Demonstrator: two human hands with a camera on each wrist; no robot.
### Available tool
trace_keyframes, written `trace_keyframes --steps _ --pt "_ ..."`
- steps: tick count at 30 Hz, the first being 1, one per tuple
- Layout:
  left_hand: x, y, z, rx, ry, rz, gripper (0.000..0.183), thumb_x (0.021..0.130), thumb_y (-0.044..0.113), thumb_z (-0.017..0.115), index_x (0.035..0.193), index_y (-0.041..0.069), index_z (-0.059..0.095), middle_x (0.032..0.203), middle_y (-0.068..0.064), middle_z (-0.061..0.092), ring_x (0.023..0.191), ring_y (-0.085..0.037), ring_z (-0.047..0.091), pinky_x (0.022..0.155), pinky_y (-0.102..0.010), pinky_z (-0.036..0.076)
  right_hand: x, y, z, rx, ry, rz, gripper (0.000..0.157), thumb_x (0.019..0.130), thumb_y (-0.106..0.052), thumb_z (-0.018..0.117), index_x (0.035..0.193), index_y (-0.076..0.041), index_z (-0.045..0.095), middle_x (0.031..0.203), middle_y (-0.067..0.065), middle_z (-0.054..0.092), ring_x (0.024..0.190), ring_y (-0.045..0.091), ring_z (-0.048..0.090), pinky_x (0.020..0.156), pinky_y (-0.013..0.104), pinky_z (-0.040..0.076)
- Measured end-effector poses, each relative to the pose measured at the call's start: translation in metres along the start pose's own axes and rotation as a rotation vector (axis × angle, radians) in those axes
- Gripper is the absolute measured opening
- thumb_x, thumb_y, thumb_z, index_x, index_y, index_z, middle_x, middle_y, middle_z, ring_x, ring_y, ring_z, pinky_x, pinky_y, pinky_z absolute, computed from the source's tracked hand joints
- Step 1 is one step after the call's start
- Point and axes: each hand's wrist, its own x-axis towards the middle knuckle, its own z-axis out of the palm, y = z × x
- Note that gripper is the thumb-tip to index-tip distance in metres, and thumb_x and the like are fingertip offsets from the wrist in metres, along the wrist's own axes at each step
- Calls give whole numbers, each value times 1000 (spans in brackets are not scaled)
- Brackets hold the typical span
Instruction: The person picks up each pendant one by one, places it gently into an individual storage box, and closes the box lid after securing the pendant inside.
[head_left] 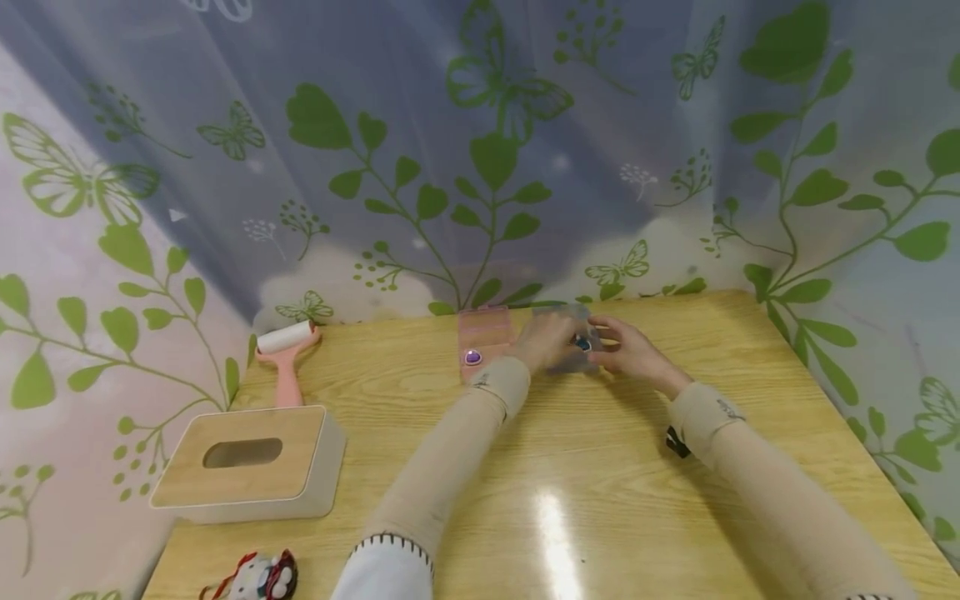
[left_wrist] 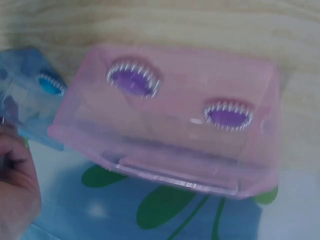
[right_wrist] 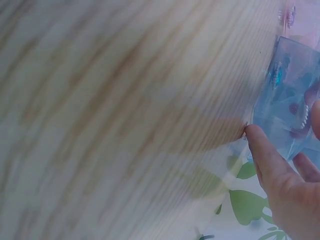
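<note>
Toward the far edge of the wooden table [head_left: 600,467], right up near the curtain [head_left: 420,100], a blue translucent box [head_left: 566,364] sits a little right of the middle, with a blue gem [head_left: 582,342] showing on it between the two hands. The left hand [head_left: 551,337] reaches across over the box, blurred; I can't tell whether its fingers pinch anything. The right hand [head_left: 628,348] comes in from the right, its thumb and fingers spread apart at the box's right side, one nearly straight fingertip touching or almost touching the edge.

Just left of the blue one lies a pink translucent box [head_left: 485,323], partly behind the left wrist. Two purple gems [left_wrist: 134,81] with pale beaded rims decorate it. Beige sleeves [head_left: 450,458] cover both forearms, and a small black object [head_left: 677,442], too dark to make out, shows by the right cuff.

Over on the left side, a lint roller [head_left: 288,375] with a pink handle and white roll lies well apart from the hands. Nearer stands a white tissue box [head_left: 330,467] with a wood-coloured lid and an oval slot. At the near left, a Hello Kitty figure [head_left: 255,579] with something red around it is cut off by the edge of view. The curtain is printed with green leaves and butterflies.
</note>
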Motion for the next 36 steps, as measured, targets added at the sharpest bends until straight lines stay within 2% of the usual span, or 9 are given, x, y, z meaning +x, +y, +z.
trace_keyframes --steps 8,13,19,22,26,28,30,33,36 --pt "5 3 -7 7 -56 18 25 100 33 73 125 34 76 122 10 76 110 -12 71 94 -32 61 1 -2 2 -8 3 -1 76 107 -13 61 169 -6 17 169 33 27 148 57 41 114 67 48" --pt "6 4 -6 2 -69 23 26 100 34 72 125 27 76 120 9 76 109 -10 70 95 -29 60 1 -1 3 -11 10 -6 75 107 -11 60 168 -5 18 168 34 27 147 58 41 115 68 47" --pt "4 2 -1 -49 -69 12 22 103 30 70 123 26 77 125 9 75 113 -11 69 96 -29 59 2 -1 4 -13 1 -22 74 108 -11 60 167 -2 17 167 37 27 146 59 41 113 67 48" --pt "2 -2 0 -116 -46 3 22 106 27 65 124 25 77 126 8 75 114 -12 70 97 -29 59 2 -1 3 -29 6 -24 73 108 -9 60 167 -1 18 168 36 26 148 58 39 113 65 48" --pt "-6 -11 0 -264 44 -65 25 109 25 60 128 19 75 125 2 76 108 -14 73 91 -30 61 2 -3 -1 -75 19 -11 76 108 -15 61 168 -3 18 169 34 26 152 56 34 116 66 45" --pt "-11 -16 -2 -377 120 -116 26 109 23 59 130 15 74 122 -2 77 100 -16 74 84 -30 63 3 -7 -5 -93 43 -2 75 108 -20 61 168 -4 18 169 33 26 154 54 32 118 67 43" --pt "-17 -20 -4 -497 196 -173 28 110 23 57 132 13 71 125 -5 76 103 -19 74 86 -32 63 5 -14 -9 -116 83 2 74 110 -27 57 168 -3 18 169 33 27 155 53 30 120 68 40" --pt "-23 -24 -10 -758 259 -249 35 112 26 53 140 9 64 132 -10 71 116 -27 70 99 -37 62 9 -25 -12 -124 150 17 71 113 -35 48 167 0 16 168 34 27 156 53 29 123 67 36" --pt "-30 -26 -16 -1021 251 -333 49 112 38 49 151 9 52 149 -15 60 139 -35 57 117 -48 51 15 -33 -11 -104 186 54 76 114 -47 37 168 0 11 170 33 23 156 53 29 126 66 32"
